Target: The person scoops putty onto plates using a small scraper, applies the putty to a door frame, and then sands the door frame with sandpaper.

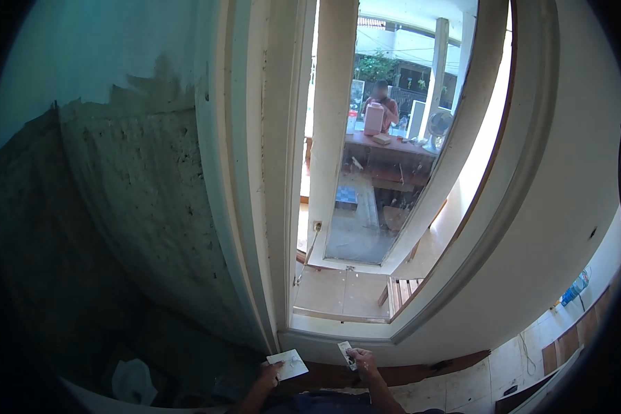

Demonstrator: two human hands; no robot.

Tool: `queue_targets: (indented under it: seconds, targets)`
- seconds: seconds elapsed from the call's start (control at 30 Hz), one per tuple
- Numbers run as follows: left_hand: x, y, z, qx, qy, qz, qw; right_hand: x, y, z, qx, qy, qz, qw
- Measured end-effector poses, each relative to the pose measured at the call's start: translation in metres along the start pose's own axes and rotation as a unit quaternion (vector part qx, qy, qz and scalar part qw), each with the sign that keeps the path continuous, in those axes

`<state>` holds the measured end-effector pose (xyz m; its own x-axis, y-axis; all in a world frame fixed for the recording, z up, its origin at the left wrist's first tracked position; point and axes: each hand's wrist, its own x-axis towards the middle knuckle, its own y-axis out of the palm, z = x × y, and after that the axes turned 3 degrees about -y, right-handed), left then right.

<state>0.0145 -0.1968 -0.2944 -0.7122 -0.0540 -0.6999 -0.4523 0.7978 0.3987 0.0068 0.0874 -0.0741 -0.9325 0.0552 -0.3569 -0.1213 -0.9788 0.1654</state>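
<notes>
Seemingly at a readying step, the left hand [272,374] grips a white board [290,364], the right hand [365,360] a scraper [344,351] needing steady angling next.

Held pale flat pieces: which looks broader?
The squarish white piece in the left hand; the other, a narrow strip in the right hand, looks clearly slimmer.

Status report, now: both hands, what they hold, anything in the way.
Left hand gripping flat white board. Right hand gripping narrower pale piece. Pieces held apart, no obstacle visible between them. Glazed window sash open ahead.
</notes>
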Motion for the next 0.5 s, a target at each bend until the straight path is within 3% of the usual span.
queue_targets:
  seconds: [0.23,0.5]
  targets:
    - [-0.03,0.005,-0.001,-0.029,0.097,-0.038,0.994,-0.008,0.014,0.015,-0.07,0.026,0.042,0.996]
    - [-0.036,0.01,0.007,-0.032,0.078,-0.062,0.995,0.0,0.004,0.011,-0.092,0.022,0.057,0.994]
